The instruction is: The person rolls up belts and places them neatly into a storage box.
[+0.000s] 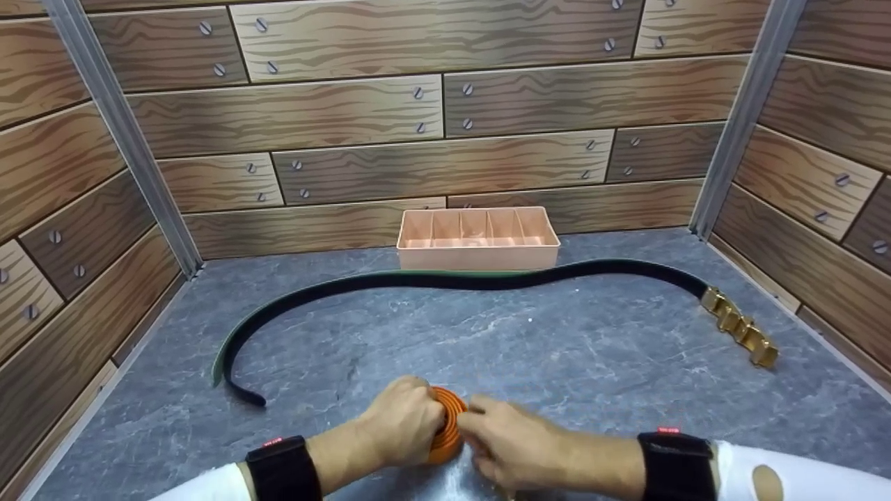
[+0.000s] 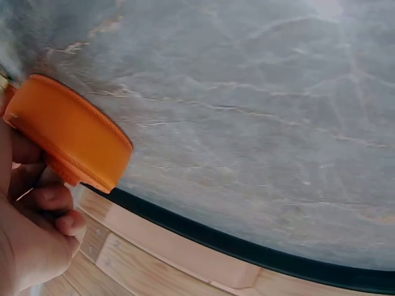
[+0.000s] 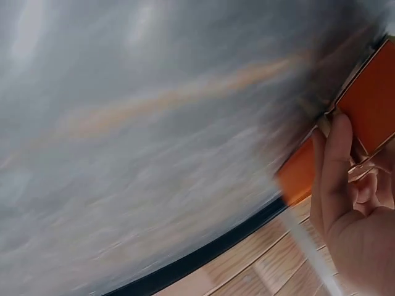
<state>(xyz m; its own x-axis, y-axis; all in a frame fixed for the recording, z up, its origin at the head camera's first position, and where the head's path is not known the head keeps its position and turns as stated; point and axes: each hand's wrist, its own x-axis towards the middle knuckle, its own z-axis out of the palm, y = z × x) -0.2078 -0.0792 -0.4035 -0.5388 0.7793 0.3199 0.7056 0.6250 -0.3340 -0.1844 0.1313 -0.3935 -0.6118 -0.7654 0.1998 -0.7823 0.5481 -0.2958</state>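
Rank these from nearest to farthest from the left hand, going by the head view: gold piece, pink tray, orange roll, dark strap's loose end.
From the left hand:
1. Orange roll: touching, on its right
2. Dark strap's loose end: to the left
3. Pink tray: beyond, by the back wall
4. Gold piece: far right

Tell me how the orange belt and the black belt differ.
The orange belt is coiled; the black belt stretches out in long curves. The left hand grips the orange belt; the black belt lies untouched. The black belt shows green along parts of its edge; the orange belt shows none. Both are flat bands.
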